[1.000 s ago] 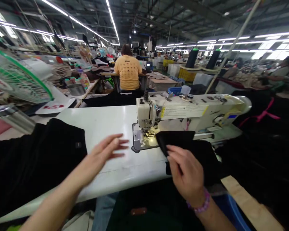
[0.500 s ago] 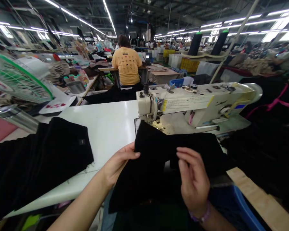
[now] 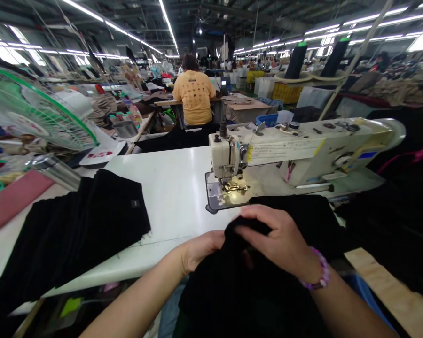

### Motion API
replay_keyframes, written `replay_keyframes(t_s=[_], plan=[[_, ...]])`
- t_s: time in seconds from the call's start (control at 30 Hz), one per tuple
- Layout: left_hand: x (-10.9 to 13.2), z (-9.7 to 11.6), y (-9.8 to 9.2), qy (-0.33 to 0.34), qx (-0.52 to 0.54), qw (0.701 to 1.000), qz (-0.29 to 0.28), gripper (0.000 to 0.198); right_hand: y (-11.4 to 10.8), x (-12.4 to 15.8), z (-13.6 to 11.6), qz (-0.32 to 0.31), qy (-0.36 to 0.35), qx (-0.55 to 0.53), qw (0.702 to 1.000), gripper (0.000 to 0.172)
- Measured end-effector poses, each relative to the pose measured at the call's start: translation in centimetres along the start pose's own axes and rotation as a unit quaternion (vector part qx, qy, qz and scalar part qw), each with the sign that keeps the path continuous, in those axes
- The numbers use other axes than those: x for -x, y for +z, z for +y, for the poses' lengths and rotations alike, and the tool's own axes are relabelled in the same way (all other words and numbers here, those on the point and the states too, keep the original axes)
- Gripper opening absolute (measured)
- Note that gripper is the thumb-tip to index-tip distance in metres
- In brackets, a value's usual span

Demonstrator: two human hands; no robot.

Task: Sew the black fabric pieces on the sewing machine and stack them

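A piece of black fabric hangs over my lap, its upper edge gathered between both hands. My left hand is closed on its left edge, the fingertips partly hidden by the cloth. From the right, my right hand pinches the folded top of the same fabric between thumb and fingers; a purple bead bracelet circles that wrist. Just beyond my hands stands a sewing machine, its needle area lit and its metal plate bare. More black cloth lies right of my right hand, in front of the machine.
A pile of black pieces with a small label lies on the white table at left. Beyond it are a steel flask and a green-rimmed fan. A wooden board crosses a blue basket at right. A person in yellow sits ahead.
My right hand, earlier apart from the fabric, now pinches its top edge. The cloth has come down away from the needle area and is bunched. The view has shifted slightly left.
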State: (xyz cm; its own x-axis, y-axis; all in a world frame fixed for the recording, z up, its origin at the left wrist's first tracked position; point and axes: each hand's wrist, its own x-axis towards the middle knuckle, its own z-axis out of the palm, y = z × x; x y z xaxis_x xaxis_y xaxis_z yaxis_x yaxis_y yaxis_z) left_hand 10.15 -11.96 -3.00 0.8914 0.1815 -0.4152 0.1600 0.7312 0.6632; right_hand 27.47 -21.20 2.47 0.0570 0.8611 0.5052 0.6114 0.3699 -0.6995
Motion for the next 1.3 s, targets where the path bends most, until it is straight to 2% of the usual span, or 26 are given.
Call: replay_keyframes(t_s=[0.03, 0.1, 0.13, 0.2, 0.27, 0.33, 0.37, 0.43, 0.53, 0.6, 0.7, 0.73, 0.8, 0.83, 0.93, 1.0, 1.07, 1.13, 1.23, 1.3], plan=[[0.4, 0.1, 0.0, -0.003, -0.01, 1.0, -0.009, 0.03, 0.0, -0.3, 0.3, 0.041, 0.064, -0.014, 0.997, 0.012], [1.4, 0.6, -0.6, -0.001, -0.035, 0.999, -0.022, 0.043, -0.2, -0.5, 1.3, 0.118, 0.173, -0.02, 0.978, 0.017], [1.9, 0.8, -1.1, 0.024, -0.052, 0.998, -0.016, 0.05, -0.3, -0.5, 1.8, 0.145, 0.208, -0.015, 0.967, 0.021], [2.7, 1.2, -2.2, 0.092, -0.06, 0.994, 0.009, 0.063, -0.7, -0.3, 3.0, 0.177, 0.247, -0.004, 0.953, 0.027], [3.2, 1.3, -3.2, 0.173, -0.021, 0.984, 0.048, 0.077, -1.0, 0.2, 3.8, 0.18, 0.268, -0.01, 0.946, 0.03], [3.3, 1.2, -3.8, 0.255, 0.016, 0.962, 0.093, 0.088, -1.0, 1.0, 4.3, 0.156, 0.273, -0.041, 0.949, 0.033], [3.3, 1.2, -3.9, 0.292, 0.021, 0.949, 0.121, 0.088, -0.9, 1.5, 4.5, 0.138, 0.273, -0.058, 0.95, 0.034], [3.5, 1.2, -3.9, 0.336, 0.003, 0.92, 0.2, 0.071, -0.5, 2.3, 4.6, 0.09, 0.276, -0.076, 0.954, 0.034], [4.2, 1.7, -3.1, 0.348, -0.065, 0.877, 0.325, 0.04, -0.1, 3.1, 4.6, 0.007, 0.266, -0.058, 0.962, 0.029], [4.9, 2.2, -1.9, 0.329, -0.144, 0.868, 0.342, 0.029, 0.1, 2.9, 4.1, 0.015, 0.222, -0.024, 0.975, 0.031], [5.3, 3.0, 0.4, 0.292, -0.298, 0.858, 0.299, 0.021, 0.3, 1.8, 2.1, 0.089, 0.089, 0.04, 0.991, 0.033], [5.2, 3.1, 1.0, 0.29, -0.354, 0.841, 0.288, 0.018, 0.4, 1.4, 1.2, 0.095, 0.033, 0.052, 0.994, 0.03], [4.8, 3.0, 2.0, 0.306, -0.458, 0.786, 0.279, 0.016, 1.0, 0.4, -0.5, 0.095, -0.063, 0.05, 0.992, 0.023], [4.6, 2.8, 2.3, 0.318, -0.503, 0.754, 0.278, 0.017, 1.3, 0.0, -1.1, 0.095, -0.077, 0.048, 0.991, 0.023], [4.1, 1.9, 2.4, 0.353, -0.593, 0.661, 0.296, 0.019, 2.3, -1.0, -2.1, 0.077, -0.022, 0.012, 0.997, 0.023], [4.0, 1.4, 2.4, 0.378, -0.606, 0.63, 0.305, 0.01, 2.7, -1.3, -2.0, 0.048, 0.042, -0.042, 0.997, 0.018], [4.1, 1.1, 2.5, 0.405, -0.585, 0.631, 0.309, 0.018, 2.8, -1.4, -1.7, 0.025, 0.094, -0.096, 0.991, 0.013], [4.3, 1.0, 2.8, 0.424, -0.541, 0.652, 0.32, 0.031, 2.8, -1.4, -1.4, 0.009, 0.136, -0.13, 0.982, 0.012], [4.5, 1.0, 3.3, 0.438, -0.484, 0.678, 0.338, 0.023, 2.6, -1.4, -0.9, 0.001, 0.183, -0.157, 0.971, 0.015], [4.5, 0.9, 3.5, 0.458, -0.473, 0.67, 0.343, 0.018, 2.5, -1.4, -0.7, -0.009, 0.204, -0.176, 0.963, 0.019]])
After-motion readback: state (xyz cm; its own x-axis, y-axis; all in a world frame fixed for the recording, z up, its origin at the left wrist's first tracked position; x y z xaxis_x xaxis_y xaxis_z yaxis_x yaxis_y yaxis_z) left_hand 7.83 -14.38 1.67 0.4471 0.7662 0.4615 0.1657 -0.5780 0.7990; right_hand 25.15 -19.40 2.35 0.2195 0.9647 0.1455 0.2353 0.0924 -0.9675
